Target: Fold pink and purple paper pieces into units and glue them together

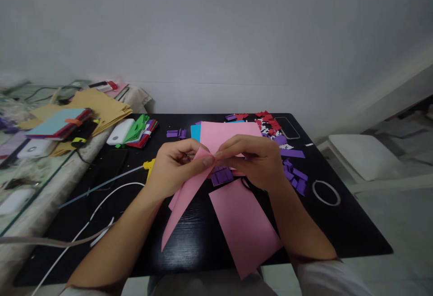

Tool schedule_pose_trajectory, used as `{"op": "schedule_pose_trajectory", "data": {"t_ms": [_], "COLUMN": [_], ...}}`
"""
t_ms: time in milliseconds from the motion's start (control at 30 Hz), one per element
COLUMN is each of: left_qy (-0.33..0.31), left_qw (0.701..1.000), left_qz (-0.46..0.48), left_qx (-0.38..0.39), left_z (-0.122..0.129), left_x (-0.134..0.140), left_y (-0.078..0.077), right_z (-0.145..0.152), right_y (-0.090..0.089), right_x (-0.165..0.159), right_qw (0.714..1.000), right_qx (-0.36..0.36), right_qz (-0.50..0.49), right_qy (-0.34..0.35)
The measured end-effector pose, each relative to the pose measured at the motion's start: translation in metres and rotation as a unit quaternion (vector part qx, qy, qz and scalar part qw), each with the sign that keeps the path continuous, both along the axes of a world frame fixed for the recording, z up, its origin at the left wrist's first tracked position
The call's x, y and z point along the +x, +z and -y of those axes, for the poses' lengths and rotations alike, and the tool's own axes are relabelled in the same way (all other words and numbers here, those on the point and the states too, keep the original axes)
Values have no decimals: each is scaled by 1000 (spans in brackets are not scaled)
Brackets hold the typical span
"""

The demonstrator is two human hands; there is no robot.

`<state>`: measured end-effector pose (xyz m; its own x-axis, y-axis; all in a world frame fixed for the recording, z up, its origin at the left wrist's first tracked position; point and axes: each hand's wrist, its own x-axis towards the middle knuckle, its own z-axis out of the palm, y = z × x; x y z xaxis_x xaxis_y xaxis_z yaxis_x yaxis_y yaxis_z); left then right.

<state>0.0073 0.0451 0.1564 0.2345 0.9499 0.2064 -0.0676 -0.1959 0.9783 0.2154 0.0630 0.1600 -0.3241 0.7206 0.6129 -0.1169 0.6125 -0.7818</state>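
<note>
Over the black table (189, 242), my left hand (177, 165) grips a folded pink sheet of paper (186, 210), thumb on top. The sheet's long loose end hangs down toward me. The fingertips of my right hand (255, 154) pinch the upper end of that same sheet, close against my left thumb. Beneath my hands lie purple folded paper pieces (222, 176). Another pink sheet (245, 226) lies by my right forearm and juts past the near table edge. Behind my hands, a larger pink sheet (230, 131) rests on blue paper (195, 131).
Red and white scraps (269, 122), purple pieces (297, 179) and a white ring (325, 193) sit on the right. Left are a yellow tool (149, 166), partly hidden, a long pale stick (101, 185), a white cable (98, 208) and green paper bundles (138, 129).
</note>
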Motion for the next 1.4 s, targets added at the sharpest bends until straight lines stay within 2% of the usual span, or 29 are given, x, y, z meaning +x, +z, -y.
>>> {"op": "schedule_pose_trajectory", "data": {"t_ms": [600,1200,1300,1400], "left_qy": [25,21,29,42], "left_qw": [1000,999,999,998], "left_qz": [-16,-30,-32,-28], "left_qx": [-2,18,20,24], "left_z": [-1,-1,-1,-1], "left_x": [3,3,3,3], "left_y": [-1,1,0,1], "right_z": [-2,-6,-6,-4], "right_y": [1,-1,-1,0], "right_x": [4,4,6,6], "right_qw": [998,999,999,998], "right_qx": [20,23,7,-44], "right_qz": [43,33,39,28], "right_qy": [-39,-8,-24,-18]}}
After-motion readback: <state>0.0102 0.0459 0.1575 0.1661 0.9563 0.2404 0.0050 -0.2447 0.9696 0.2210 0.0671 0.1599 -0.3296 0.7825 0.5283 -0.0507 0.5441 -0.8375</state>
